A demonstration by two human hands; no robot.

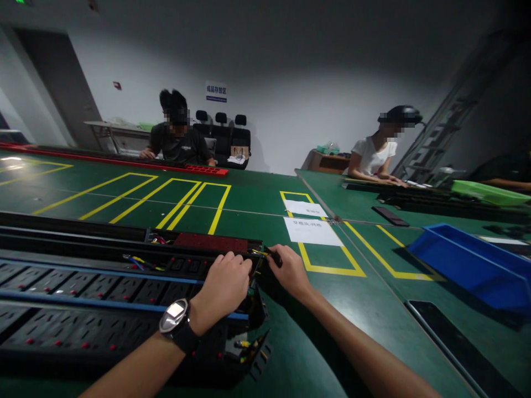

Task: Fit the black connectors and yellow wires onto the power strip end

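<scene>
Long black power strips (112, 290) with rows of sockets and red dots lie side by side at the lower left. The farthest one has a dark red section (207, 242) close to its right end. My left hand (228, 276), with a watch on the wrist, is closed over the right end of a far strip, its fingertips hidden. My right hand (290, 268) pinches a small black end piece (274, 256) just beyond that end. Thin yellow wires (258, 252) run between the strip and this piece. Nearer me, another loose black end cap (260, 354) hangs tilted by colored wires.
Paper sheets (313, 231) lie on the green table (365, 309) among yellow tape outlines. At the right are a blue bin (473, 265), a long dark panel (464, 354) and a phone (390, 216). Two people work across the table, one behind a red strip (207, 170).
</scene>
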